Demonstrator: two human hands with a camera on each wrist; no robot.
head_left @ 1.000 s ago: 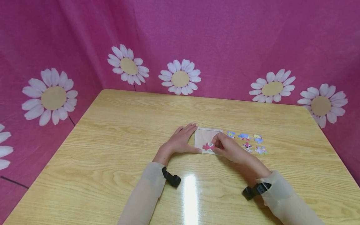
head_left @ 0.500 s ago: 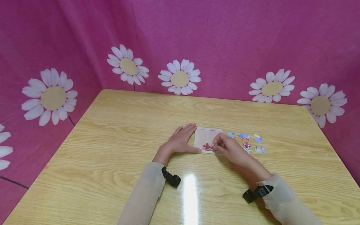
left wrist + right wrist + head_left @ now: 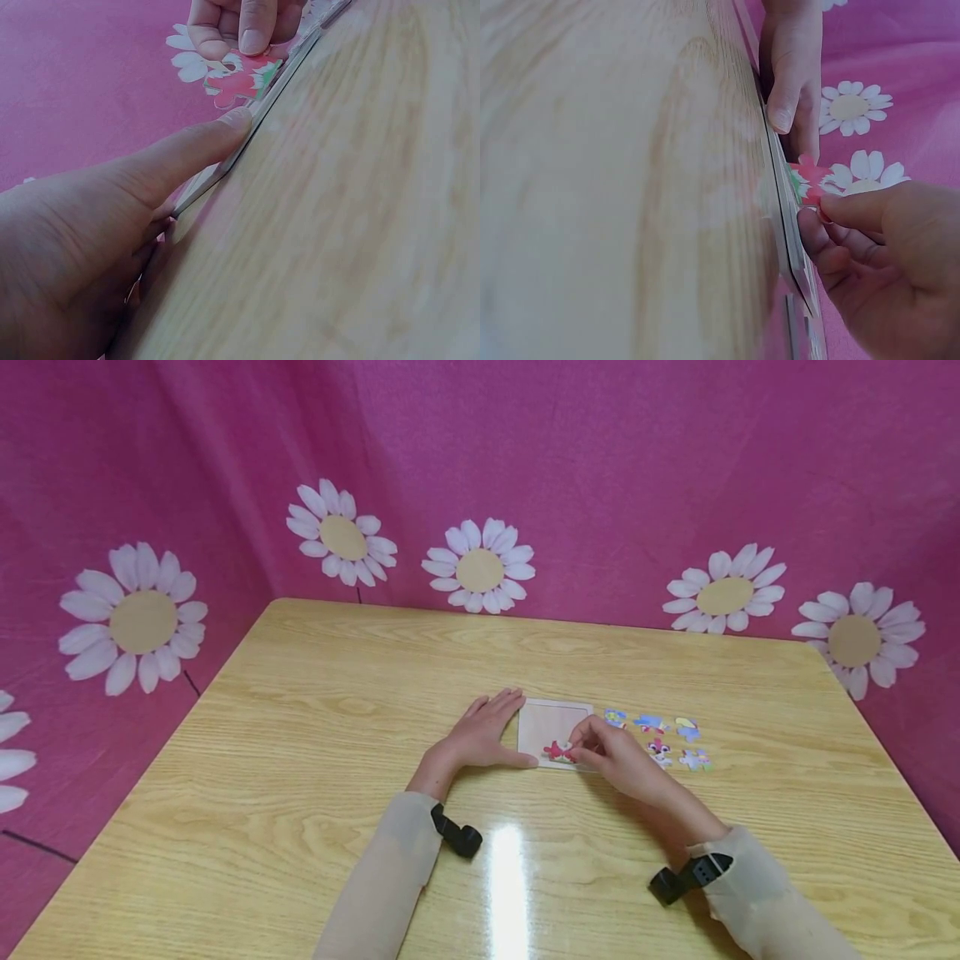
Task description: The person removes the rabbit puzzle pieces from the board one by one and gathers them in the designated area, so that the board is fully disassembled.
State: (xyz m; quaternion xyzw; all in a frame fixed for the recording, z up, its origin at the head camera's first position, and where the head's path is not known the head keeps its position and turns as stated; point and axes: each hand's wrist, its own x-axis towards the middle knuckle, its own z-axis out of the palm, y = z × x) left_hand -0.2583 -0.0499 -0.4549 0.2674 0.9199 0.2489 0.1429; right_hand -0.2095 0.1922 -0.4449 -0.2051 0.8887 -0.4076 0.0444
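Observation:
A square, pale wooden puzzle tray [image 3: 543,720] with a raised border lies on the table. My left hand [image 3: 483,732] rests along its left side, thumb on the near-left corner and fingers stretched toward the far-left one. In the left wrist view that thumb [image 3: 202,146] presses on the tray's edge. Between thumb and fingertips, my right hand [image 3: 618,756] pinches a red, white and green puzzle piece [image 3: 558,751] over the near part of the tray. The right wrist view has the piece [image 3: 807,180] tilted close above the border, its right end hidden by the fingers.
To the right of the tray, several loose puzzle pieces lie in two rows, among them a blue one [image 3: 651,723], one with a cartoon face [image 3: 659,750] and a pale blue one [image 3: 696,760]. A pink cloth with daisies [image 3: 480,568] hangs behind the wooden table [image 3: 337,693].
The right hand has shifted very slightly to the right with the red puzzle piece, and the piece's tilt has changed a little. The left hand stays in place on the tray.

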